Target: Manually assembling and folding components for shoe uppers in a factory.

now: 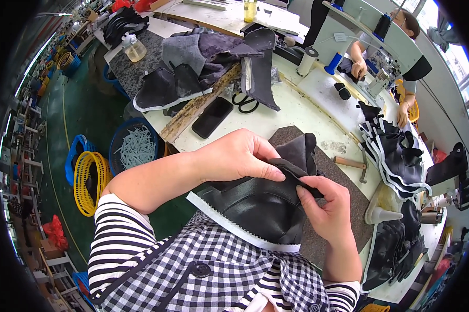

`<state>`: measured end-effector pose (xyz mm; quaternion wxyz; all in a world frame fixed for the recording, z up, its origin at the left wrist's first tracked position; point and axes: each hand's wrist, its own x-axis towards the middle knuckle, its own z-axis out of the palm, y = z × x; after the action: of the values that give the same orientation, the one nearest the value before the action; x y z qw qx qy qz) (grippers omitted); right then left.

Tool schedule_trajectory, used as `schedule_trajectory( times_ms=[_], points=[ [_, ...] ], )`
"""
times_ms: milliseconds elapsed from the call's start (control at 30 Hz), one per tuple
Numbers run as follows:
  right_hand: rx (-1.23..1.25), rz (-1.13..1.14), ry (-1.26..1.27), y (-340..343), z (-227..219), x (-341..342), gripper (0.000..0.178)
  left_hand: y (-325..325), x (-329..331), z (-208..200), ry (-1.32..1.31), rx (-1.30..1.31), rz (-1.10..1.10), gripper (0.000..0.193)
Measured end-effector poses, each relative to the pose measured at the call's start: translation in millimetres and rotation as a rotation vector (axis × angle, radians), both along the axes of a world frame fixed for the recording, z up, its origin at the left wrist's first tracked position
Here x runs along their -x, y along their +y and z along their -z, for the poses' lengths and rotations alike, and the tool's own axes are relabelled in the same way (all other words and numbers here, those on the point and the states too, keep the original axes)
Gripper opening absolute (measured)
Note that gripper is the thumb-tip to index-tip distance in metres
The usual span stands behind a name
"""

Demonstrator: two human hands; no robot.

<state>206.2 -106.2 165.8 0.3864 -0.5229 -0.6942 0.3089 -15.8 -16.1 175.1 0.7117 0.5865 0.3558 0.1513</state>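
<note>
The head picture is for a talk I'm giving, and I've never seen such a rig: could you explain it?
No robot here: a person works bare-handed, wearing a camera on the head. It looks down through a fisheye lens, so straight edges bend.

The left hand and right hand pinch the upper edge of a black piece with a white border.

On the white table lie a phone, a hammer and a pile of dark pieces.

At upper right, a co-worker's hand is beside a sewing machine.

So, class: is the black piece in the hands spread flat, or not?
Not spread flat: the black piece bulges, its upper edge pinched by the left hand and right hand.
</note>
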Motion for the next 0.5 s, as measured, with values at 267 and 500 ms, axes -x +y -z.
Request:
schedule_trajectory(
  times_ms=[267,500],
  points=[
    [0.021,0.001,0.031,1.7,4.4,0.8,0.024,-3.6,-2.6,4.0,-0.014,-0.063,-0.057,0.021],
    [0.192,0.0,-0.002,3.5,-8.6,1.4,0.043,-8.8,0.0,8.5,-0.012,-0.158,-0.127,0.017]
  ],
)
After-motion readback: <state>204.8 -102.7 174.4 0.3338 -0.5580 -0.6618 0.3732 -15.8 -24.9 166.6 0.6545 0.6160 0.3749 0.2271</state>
